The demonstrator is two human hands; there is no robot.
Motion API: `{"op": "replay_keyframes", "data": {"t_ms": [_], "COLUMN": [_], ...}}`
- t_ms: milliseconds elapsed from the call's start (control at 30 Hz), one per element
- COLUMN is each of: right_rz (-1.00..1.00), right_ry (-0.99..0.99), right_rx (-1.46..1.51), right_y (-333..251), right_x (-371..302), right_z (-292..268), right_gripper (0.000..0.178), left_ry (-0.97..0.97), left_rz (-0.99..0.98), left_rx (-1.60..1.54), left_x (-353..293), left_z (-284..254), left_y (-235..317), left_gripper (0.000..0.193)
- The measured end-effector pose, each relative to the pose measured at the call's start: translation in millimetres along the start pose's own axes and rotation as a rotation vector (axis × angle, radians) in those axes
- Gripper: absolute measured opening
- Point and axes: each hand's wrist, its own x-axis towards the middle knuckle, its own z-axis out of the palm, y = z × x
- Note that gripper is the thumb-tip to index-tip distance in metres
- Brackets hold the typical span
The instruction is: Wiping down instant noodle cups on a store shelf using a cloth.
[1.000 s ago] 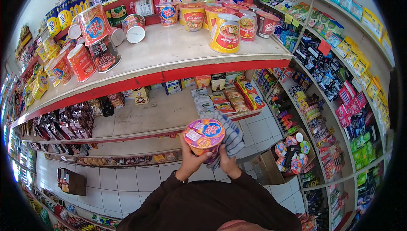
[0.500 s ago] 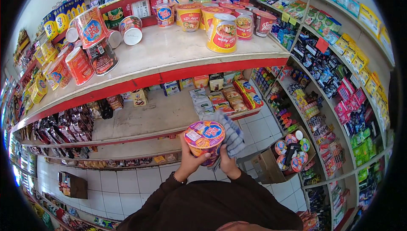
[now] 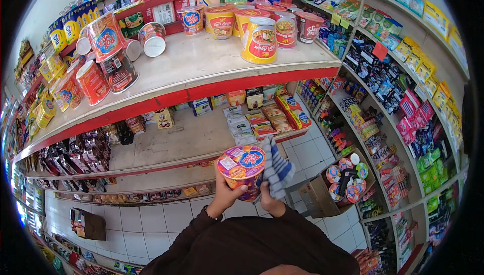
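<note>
A purple and orange instant noodle cup (image 3: 241,166) is held upright in front of my chest, its printed lid facing up. My left hand (image 3: 225,194) wraps around its left side, thumb across the front. On the cup's right side, my right hand (image 3: 272,200) grips a striped blue and grey cloth (image 3: 278,169), which sticks up beside the cup and touches it. Part of the right fingers is hidden behind the cloth and cup.
Several noodle cups (image 3: 259,40) stand on the upper shelf (image 3: 191,65), others lie tipped at its left. Sachets and packets (image 3: 259,123) fill parts of the lower shelf (image 3: 166,146). A cardboard box of cups (image 3: 322,197) is at right, before stocked shelving (image 3: 385,98). Another box (image 3: 88,224) sits on the floor.
The cloth has shifted slightly right and changed its folds, showing wider stripes, as my right hand moved along the cup's side. The cup stays in my left hand.
</note>
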Motion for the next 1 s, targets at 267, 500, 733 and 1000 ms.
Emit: {"op": "replay_keyframes", "data": {"t_ms": [267,500,733,1000], "right_rz": [-0.281,0.071,0.130,-0.062], "right_ry": [-0.029,-0.045,-0.028,-0.005], "right_rx": [-0.183,0.061,0.328,0.165], "right_y": [-3.8,20.0,-29.4,-2.5], "right_x": [-1.5,4.7,10.0,28.8], "right_z": [7.0,-5.1,17.4,-2.4], "right_gripper": [0.048,0.051,0.054,0.050], "left_ry": [0.159,-0.017,0.110,0.091], "left_rz": [0.160,0.048,0.094,0.015], "left_rx": [-0.061,0.029,-0.101,0.034], "left_x": [15.8,2.9,21.3,18.5], "left_z": [-15.0,1.2,-14.6,5.1], "left_y": [6.4,-4.2,3.9,-7.6], "left_gripper": [0.097,0.091,0.097,0.088]}}
